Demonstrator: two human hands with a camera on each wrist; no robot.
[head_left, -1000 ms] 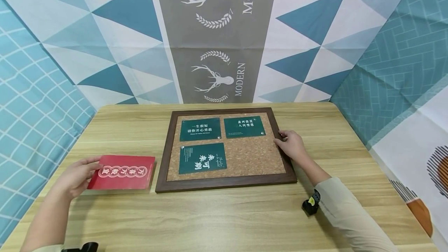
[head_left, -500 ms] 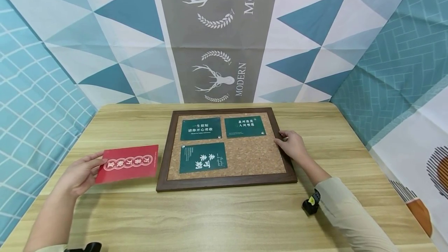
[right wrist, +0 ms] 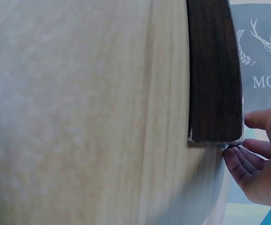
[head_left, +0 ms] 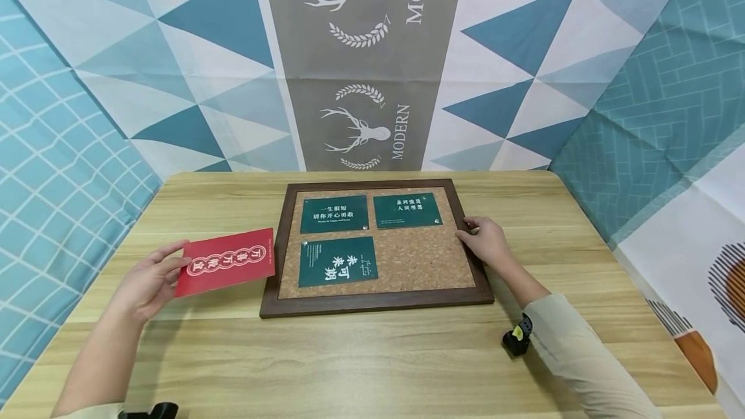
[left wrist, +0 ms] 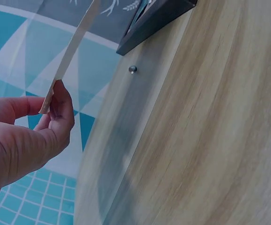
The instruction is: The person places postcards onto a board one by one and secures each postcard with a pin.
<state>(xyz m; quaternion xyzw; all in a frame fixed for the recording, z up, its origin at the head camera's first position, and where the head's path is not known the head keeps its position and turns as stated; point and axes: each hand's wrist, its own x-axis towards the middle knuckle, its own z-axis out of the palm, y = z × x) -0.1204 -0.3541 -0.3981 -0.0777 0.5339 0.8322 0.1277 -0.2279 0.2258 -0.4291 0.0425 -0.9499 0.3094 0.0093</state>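
My left hand [head_left: 152, 283] pinches a red card [head_left: 227, 262] printed with white characters, thumb on its face. The card is tilted in the air, its right edge beside the left side of a cork board [head_left: 425, 260] with a dark wooden frame. In the left wrist view the card [left wrist: 72, 54] shows edge-on between thumb and fingers. Pinned to the cork are green cards: one at upper left [head_left: 334, 214], one at upper right [head_left: 407, 211] and one at lower left [head_left: 338, 262]. My right hand [head_left: 487, 241] grips the frame's right side; the right wrist view shows its fingertips at the frame [right wrist: 215, 75].
A small shiny metal pin [left wrist: 133, 69] is on the wooden table [head_left: 372, 367] near the board, visible in the left wrist view. Behind the table hangs a patterned cloth [head_left: 361, 63]. Bare cork shows at the board's lower right.
My left hand has lifted the red card and moved it right and away from me, tilting it, up to the board's left side. My right hand stays on the frame.
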